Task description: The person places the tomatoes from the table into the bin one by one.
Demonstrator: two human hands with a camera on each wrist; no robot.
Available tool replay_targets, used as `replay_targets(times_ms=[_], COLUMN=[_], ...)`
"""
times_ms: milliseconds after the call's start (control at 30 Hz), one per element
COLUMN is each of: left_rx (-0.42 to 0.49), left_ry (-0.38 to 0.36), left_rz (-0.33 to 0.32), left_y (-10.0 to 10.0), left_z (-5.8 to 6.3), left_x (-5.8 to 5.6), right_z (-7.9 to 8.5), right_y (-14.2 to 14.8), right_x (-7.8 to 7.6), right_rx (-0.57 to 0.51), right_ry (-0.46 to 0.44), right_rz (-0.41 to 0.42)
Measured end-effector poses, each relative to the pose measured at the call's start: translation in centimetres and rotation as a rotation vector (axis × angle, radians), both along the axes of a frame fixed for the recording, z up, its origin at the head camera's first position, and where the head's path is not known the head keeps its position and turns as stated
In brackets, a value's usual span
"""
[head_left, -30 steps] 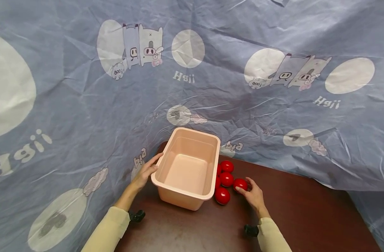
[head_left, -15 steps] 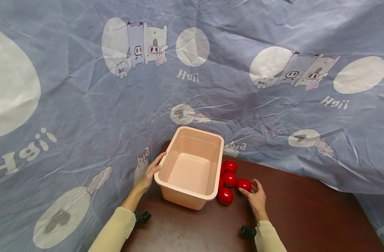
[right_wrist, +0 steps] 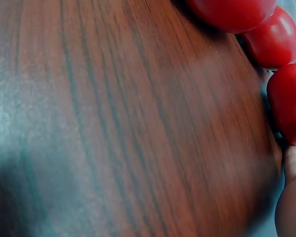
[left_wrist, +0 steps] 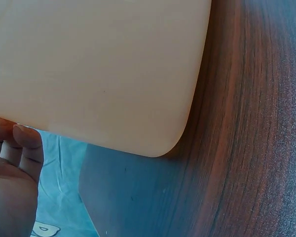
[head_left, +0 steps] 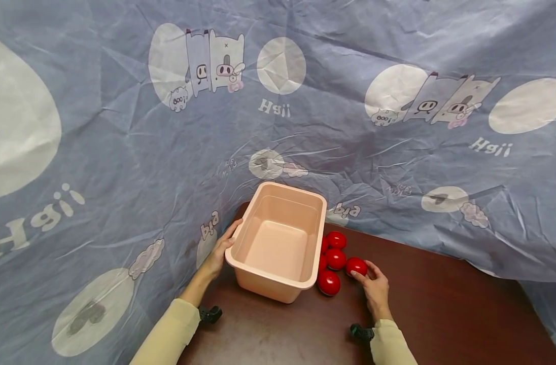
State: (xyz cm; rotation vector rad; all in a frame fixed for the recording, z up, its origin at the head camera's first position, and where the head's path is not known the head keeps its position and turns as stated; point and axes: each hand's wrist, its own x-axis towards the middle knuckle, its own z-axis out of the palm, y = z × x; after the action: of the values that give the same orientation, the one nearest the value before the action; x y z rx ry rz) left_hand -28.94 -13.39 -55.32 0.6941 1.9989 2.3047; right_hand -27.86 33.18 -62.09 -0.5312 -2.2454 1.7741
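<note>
A pale pink plastic bin (head_left: 264, 288) stands on the table with nothing inside it. My left hand (head_left: 216, 253) holds its left rim. In the left wrist view the curled fingertips of this hand (left_wrist: 15, 170) meet the edge of the bin (left_wrist: 98, 74). To the right of the bin, my right hand (head_left: 377, 290) pinches a glossy red tomato-like round thing (head_left: 356, 264) between thumb and fingers. The same red thing (right_wrist: 285, 103) shows at the edge of the right wrist view, low by the table. Several similar red round things (head_left: 335, 259) cluster beside the bin, some partly hidden by it.
The dark brown wooden table (head_left: 442, 314) extends to the right and toward the front. A blue-grey printed sheet (head_left: 351, 167) hangs behind the table and along its left side, close to my left hand and the bin.
The whole head view has shifted slightly, so everything appears a little farther right. My hands, the bin and the red things keep nearly the same places relative to each other.
</note>
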Motion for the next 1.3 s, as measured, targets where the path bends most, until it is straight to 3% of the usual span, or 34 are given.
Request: replay_targets(times_ms=[400,600,1300], left_rx=[-0.023,-0.028,-0.036], left_ry=[-0.033,-0.035,-0.032], left_rz=[0.019,0.025,0.025], left_y=[0.1,0.1,0.2], left_z=[-0.2,-0.1,-0.1], left_x=[0.0,0.2,0.2], right_z=[0.6,1.6,6.9], right_y=[0.2,0.3,-2.4], right_x=[0.0,-0.3,-2.0], right_rx=[0.012,-0.034,-0.006], right_ry=[0.004,0.034,0.120], right_rz=[-0.005,-0.007,0.094])
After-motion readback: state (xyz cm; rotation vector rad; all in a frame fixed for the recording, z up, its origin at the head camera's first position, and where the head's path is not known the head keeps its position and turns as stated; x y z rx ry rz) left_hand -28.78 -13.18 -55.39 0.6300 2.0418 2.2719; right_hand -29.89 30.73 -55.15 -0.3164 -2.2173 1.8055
